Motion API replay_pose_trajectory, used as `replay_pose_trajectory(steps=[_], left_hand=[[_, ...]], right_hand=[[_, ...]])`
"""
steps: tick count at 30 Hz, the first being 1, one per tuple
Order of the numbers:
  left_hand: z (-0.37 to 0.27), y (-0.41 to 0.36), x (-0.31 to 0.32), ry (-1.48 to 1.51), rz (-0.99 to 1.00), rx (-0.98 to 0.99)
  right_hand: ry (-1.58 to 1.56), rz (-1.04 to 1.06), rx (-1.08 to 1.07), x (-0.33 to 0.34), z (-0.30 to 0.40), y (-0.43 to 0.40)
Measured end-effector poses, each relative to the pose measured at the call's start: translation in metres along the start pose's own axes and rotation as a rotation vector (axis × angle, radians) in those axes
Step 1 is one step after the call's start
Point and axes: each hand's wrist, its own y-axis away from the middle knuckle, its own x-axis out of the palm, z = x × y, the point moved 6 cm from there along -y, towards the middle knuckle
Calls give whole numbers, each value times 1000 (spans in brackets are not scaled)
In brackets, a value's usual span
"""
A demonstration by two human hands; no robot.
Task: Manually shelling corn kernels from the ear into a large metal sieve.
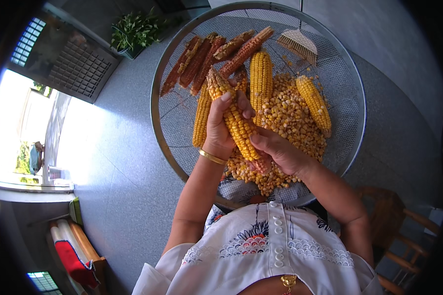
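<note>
My left hand [221, 120], with a gold bangle at the wrist, grips an ear of yellow corn [241, 127] around its upper half. Some kernels are gone near the ear's far tip. My right hand [280, 149] holds the lower part, its thumb pressed against the kernels. A reddish bare cob piece [261, 166] shows under that hand; whether it belongs to the same ear, I cannot tell. Both hands are over a round wire-mesh sieve [349, 110]. Below them lies a heap of loose corn kernels [289, 116].
In the sieve, several stripped cobs [203, 61] lie at the far left. Other ears with kernels are a tall one [261, 79], a right one [313, 103] and a left one [202, 120]. Beyond stand a broom [299, 42] and potted plant [136, 33]. A wooden chair [387, 217] is at right.
</note>
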Motion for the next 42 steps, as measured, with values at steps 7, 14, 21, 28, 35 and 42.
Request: replay_pose_trajectory(steps=[7,14,21,28,35,42], left_hand=[[0,0,3,-40,-28,20],[1,0,0,63,-31,-22],[2,-2,-8,167,-95,-84],[2,-4,-9,203,-65,-149],[-11,-7,-21,103,-135,-33],[-8,-4,-18,66,-192,-46]], right_hand=[[180,3,-33,-1,3,1],[191,66,-6,3,3,2],[140,20,65,1,-2,2],[227,16,-7,-9,0,0],[535,-229,-365,-19,13,-2],[691,-289,-233,-28,11,-1]])
